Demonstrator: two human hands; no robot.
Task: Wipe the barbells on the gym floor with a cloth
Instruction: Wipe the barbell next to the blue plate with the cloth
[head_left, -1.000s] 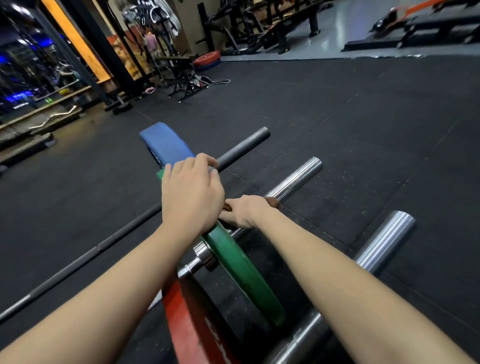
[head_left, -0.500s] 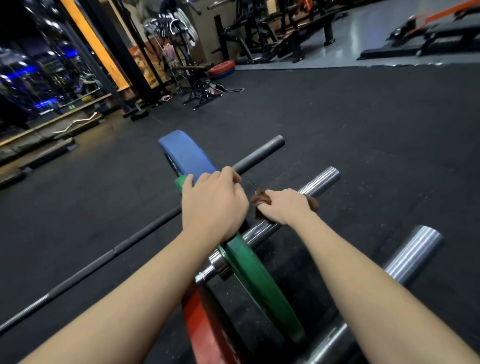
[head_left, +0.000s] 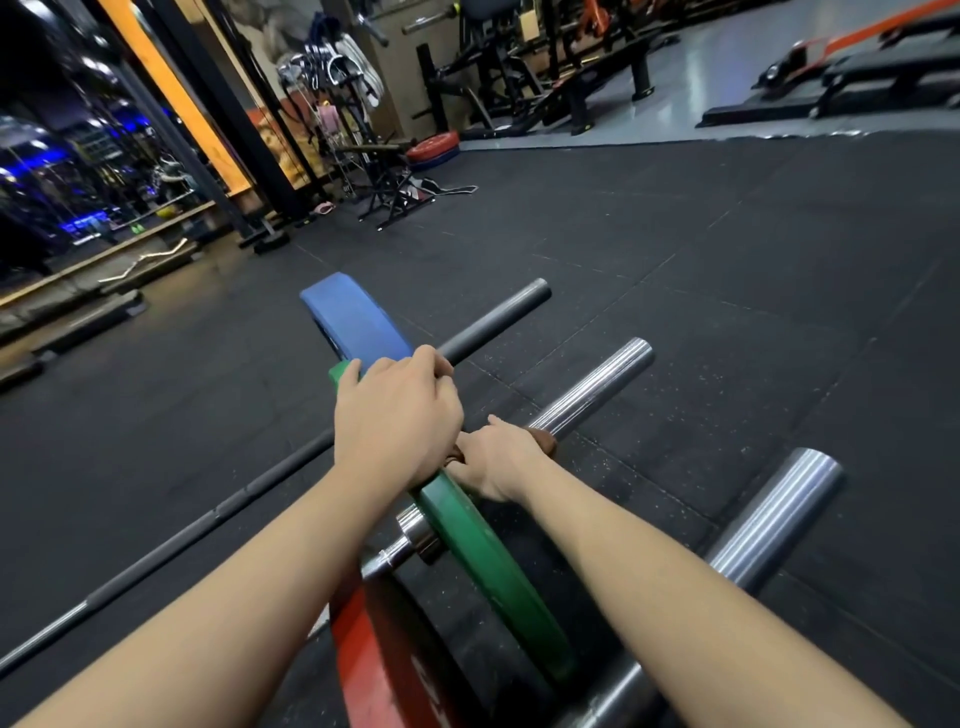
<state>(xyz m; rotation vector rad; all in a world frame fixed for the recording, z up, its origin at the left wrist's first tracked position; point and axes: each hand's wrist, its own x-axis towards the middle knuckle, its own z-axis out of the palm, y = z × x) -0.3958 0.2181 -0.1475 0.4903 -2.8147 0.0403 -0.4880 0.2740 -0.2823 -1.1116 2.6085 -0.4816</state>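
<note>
Head view: the right hand (head_left: 493, 462) has its grip curled round a brown cloth (head_left: 543, 441), pinching it onto the chrome sleeve (head_left: 597, 387) of the middle barbell (head_left: 415, 535), just outboard of the green plate (head_left: 493, 561). Only scraps of the cloth show, one past the knuckles and one tucked under the thumb side. The left hand (head_left: 397, 421) sits on top of the green plate, its fingers bent over the rim, and it looks to be steadying the bar.

From the grip, the bare chrome runs onward, away from the person and to the right, to the sleeve's free end. That is the long axis, and the next stroke would likely follow it outward. The right hand, already on the metal, is the one placed to make it.

The task's other bars lie roughly parallel on the black rubber floor (head_left: 727, 312). A dark barbell (head_left: 498, 317) lies farther off, carrying a blue plate (head_left: 353, 322). A thick chrome bar (head_left: 769, 519) lies nearest, on the right. All three point their free ends up and to the right. A red plate (head_left: 384, 660) stands at the lower edge. Which bar it sits on cannot be told.
</note>
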